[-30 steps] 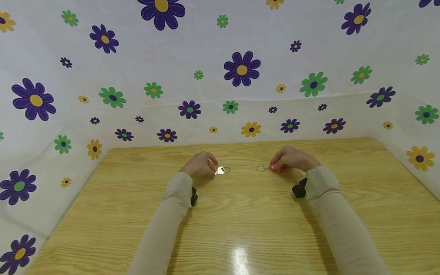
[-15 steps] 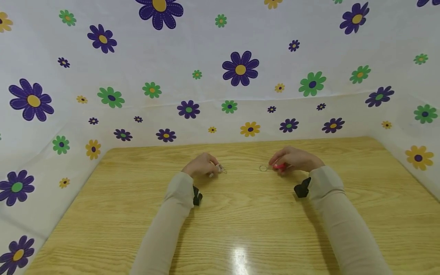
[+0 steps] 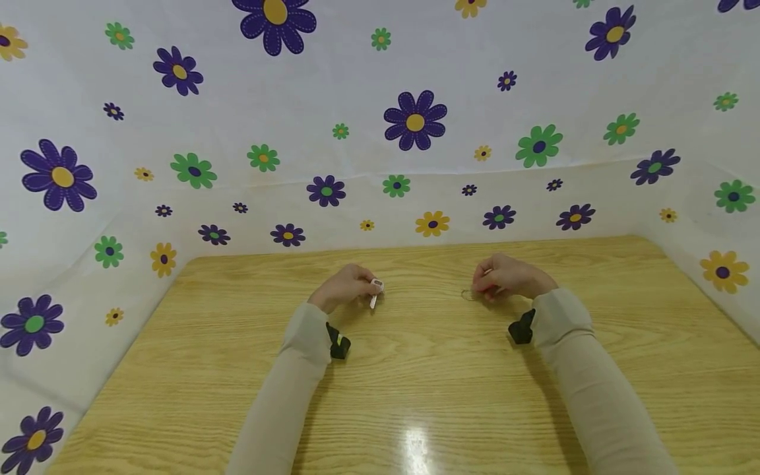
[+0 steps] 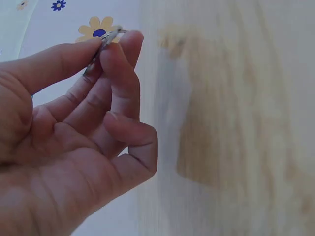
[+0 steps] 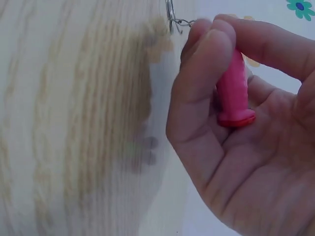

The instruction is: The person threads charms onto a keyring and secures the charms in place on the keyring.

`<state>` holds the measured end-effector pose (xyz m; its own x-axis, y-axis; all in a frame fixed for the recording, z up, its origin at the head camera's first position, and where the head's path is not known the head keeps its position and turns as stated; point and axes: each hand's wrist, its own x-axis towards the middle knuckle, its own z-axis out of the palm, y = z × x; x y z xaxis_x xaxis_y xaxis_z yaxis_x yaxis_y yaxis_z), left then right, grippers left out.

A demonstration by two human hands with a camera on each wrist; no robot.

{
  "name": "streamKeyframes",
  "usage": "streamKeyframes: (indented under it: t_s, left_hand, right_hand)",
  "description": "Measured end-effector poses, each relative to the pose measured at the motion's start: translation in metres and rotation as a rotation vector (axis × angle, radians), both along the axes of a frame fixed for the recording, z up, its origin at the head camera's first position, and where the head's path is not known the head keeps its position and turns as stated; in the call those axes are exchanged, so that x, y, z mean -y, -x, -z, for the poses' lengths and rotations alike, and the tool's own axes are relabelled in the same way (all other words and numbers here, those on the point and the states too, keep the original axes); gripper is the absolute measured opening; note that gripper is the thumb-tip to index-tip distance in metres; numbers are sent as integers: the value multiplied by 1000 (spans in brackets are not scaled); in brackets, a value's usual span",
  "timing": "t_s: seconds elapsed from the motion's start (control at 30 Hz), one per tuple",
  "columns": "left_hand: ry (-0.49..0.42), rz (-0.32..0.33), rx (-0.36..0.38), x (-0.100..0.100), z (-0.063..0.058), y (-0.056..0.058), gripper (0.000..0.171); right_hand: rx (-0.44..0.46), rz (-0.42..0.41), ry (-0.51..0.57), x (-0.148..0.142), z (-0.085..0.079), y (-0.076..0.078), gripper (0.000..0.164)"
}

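Observation:
My left hand (image 3: 346, 288) pinches a small key (image 3: 377, 285) between thumb and fingertips, a little above the table. In the head view its pale head faces up and its blade points down toward me. Only a thin metal edge of the key (image 4: 109, 38) shows in the left wrist view. Across from it, my right hand (image 3: 512, 277) holds a pink keychain charm (image 5: 233, 91) with a red base. From its fingertips a short chain (image 5: 183, 22) leads to a thin metal split ring (image 3: 466, 294). The two hands are apart.
A light wood-grain table (image 3: 404, 369) lies under both hands. White cloth (image 3: 332, 79) printed with purple, green and yellow flowers stands behind it and at both sides. Dark camera mounts (image 3: 522, 328) sit at the wrists.
The key in my left hand has been turned, so its blade now points down toward me. The right hand has turned the charm, hiding it in the head view, and its ring sits further right.

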<state>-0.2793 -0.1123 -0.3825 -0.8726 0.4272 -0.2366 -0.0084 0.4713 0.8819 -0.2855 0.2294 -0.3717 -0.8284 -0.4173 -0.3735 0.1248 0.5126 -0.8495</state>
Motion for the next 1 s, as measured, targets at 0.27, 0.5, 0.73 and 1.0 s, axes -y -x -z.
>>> streamKeyframes:
  t_s: [0.27, 0.5, 0.73, 1.0]
  left_hand:
    - [-62, -2, 37, 3, 3, -5, 22]
    - [-70, -2, 29, 3, 1, -12, 26]
    - [-54, 4, 3, 4, 2, -18, 27]
    - [-50, -33, -45, 3, 4, -23, 28]
  right_hand:
    - [-20, -33, -36, 2, -5, -1, 18]
    - [-30, -53, -39, 0, -8, -7, 26]
    - [-59, -67, -16, 0, -4, -10, 25]
    - [-112, -29, 36, -2, -1, -15, 22]
